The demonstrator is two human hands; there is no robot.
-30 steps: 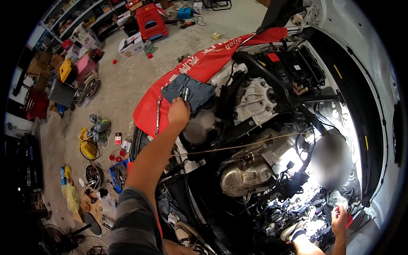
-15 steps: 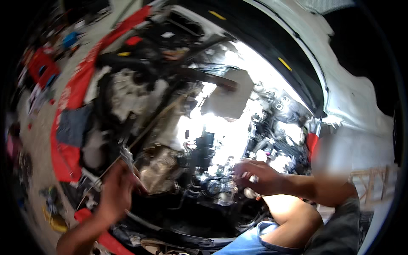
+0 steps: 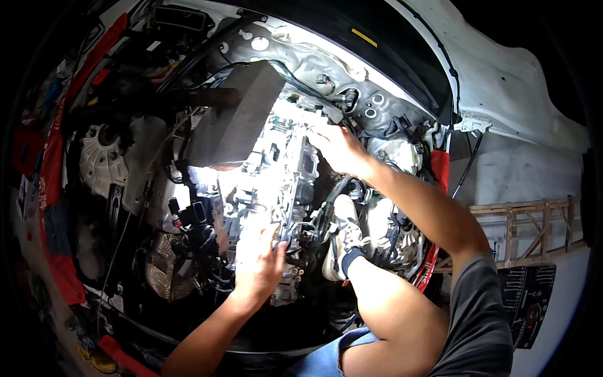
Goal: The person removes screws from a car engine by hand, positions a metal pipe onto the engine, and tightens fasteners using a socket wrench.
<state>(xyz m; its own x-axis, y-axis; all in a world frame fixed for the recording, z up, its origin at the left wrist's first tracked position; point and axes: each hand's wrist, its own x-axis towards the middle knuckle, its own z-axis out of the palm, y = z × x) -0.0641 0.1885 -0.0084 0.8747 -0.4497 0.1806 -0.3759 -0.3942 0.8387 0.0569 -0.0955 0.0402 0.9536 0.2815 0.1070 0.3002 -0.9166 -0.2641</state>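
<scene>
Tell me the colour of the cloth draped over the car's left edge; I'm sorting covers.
Red. The cloth shows along the picture's left side in the head view, the only view.

— What can't be made out in the engine bay?
— The metal block (image 3: 282, 182) at centre is washed out by glare, its fittings unreadable; the left hand (image 3: 257, 264) lies over its lower edge, fingertips lost in the bright patch, so whether it grips anything cannot be told.
— And the other hand?
— The right hand (image 3: 339, 147) reaches behind the block's top; its fingertips are hidden; any hold is unclear.
— The margins?
— The red cover (image 3: 53, 188) is cut by the dark rim at left; the shoe (image 3: 342, 235) hides what it stands on.
</scene>
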